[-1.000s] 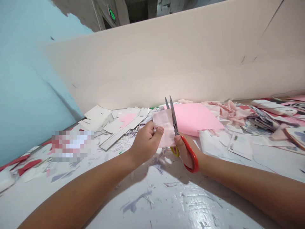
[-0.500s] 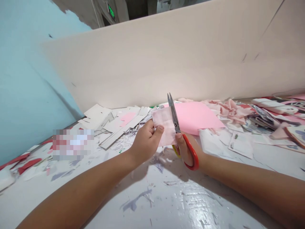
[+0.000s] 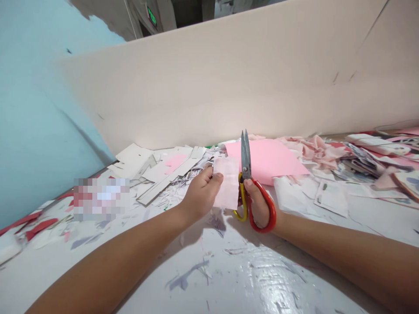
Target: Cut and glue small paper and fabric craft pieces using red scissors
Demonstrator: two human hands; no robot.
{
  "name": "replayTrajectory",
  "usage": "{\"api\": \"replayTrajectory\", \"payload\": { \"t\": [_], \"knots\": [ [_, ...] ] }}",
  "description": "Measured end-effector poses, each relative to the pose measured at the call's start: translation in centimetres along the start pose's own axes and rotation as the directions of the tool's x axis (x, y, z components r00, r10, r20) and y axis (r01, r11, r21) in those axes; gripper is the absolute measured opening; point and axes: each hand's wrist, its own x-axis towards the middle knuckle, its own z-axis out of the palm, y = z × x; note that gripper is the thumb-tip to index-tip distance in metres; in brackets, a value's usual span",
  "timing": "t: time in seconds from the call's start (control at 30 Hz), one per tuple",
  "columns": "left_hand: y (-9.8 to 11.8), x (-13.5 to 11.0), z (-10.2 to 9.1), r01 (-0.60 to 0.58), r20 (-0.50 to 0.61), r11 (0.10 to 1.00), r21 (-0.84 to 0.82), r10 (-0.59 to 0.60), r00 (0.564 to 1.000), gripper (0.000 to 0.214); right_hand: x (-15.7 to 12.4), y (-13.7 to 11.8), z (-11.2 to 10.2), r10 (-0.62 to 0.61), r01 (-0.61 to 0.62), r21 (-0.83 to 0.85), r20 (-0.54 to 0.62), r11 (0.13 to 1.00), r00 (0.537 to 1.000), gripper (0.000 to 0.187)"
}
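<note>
My left hand (image 3: 204,189) pinches a small pale pink piece (image 3: 227,185), thumb on its near face; whether it is paper or cloth I cannot tell. Just right of that piece, my right hand (image 3: 258,203) grips scissors (image 3: 246,159) with one red and one yellow handle. Their blades point up and away from me, nearly together with a narrow gap at the tips. The blades stand apart from the pale pink piece. Behind the scissors lies a larger bright pink sheet (image 3: 271,159).
White card pieces (image 3: 170,174) and shredded scraps lie left of centre. Crumpled peach fabric (image 3: 317,150) and mixed scraps fill the right. Red scraps (image 3: 41,227) lie far left, beside a blurred-out patch. A beige partition (image 3: 229,87) rises behind the white table (image 3: 229,270).
The scissors have shifted right, off the edge of the pale pink piece, and tilted more upright. The piece has dropped slightly and turned in my left hand.
</note>
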Motion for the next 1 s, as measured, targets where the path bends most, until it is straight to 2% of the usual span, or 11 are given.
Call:
{"api": "replayTrajectory", "payload": {
  "t": [0.17,0.27,0.4,0.5,0.57,0.67,0.73,0.8,0.87,1.0],
  "knots": [
    [0.0,0.1,0.0,0.064,0.026,0.996,-0.065,-0.062,0.998,0.022,-0.5,-0.7,0.0,0.02,-0.007,-0.153,0.088,0.988,0.996,0.021],
    [-0.1,0.1,0.2,0.14,0.07,0.977,-0.158,-0.131,0.989,0.022,-0.8,-0.9,0.3,0.031,-0.01,-0.153,0.136,0.988,0.99,0.023],
    [-0.7,0.4,0.7,0.257,0.123,0.897,-0.359,-0.228,0.966,0.017,-0.9,-0.6,0.5,0.031,-0.022,-0.088,0.099,0.996,0.995,0.023],
    [-1.0,0.6,0.9,0.293,0.116,0.869,-0.398,-0.269,0.956,0.018,-0.9,-0.4,0.5,0.079,-0.075,-0.062,0.06,0.995,0.995,0.02],
    [-0.9,0.7,0.7,0.227,0.074,0.903,-0.365,-0.215,0.974,0.017,-0.8,-0.4,0.5,0.114,-0.114,-0.001,0.032,0.993,0.993,0.023],
    [-0.5,0.7,0.2,-0.015,-0.035,0.949,-0.316,0.004,0.999,0.008,-0.8,-0.9,0.7,0.15,-0.154,0.124,0.038,0.98,0.988,0.03],
    [-0.2,0.5,-0.1,-0.125,-0.038,0.939,-0.319,0.119,0.992,0.006,-0.7,-1.5,0.9,0.226,-0.239,0.181,0.087,0.954,0.97,0.034],
    [0.0,0.3,-0.3,-0.128,0.021,0.932,-0.34,0.144,0.989,0.006,-0.5,-2.0,0.9,0.326,-0.351,0.185,0.153,0.918,0.933,0.033],
    [0.1,0.3,-0.4,-0.073,0.087,0.938,-0.338,0.109,0.99,0.006,-0.1,-2.3,0.8,0.388,-0.419,0.176,0.186,0.891,0.903,0.027],
    [-0.3,0.8,-0.5,0.057,0.208,0.937,-0.344,0.017,0.978,0.002,0.6,-2.6,0.4,0.366,-0.394,0.193,0.166,0.899,0.916,0.015]
  ]
}}
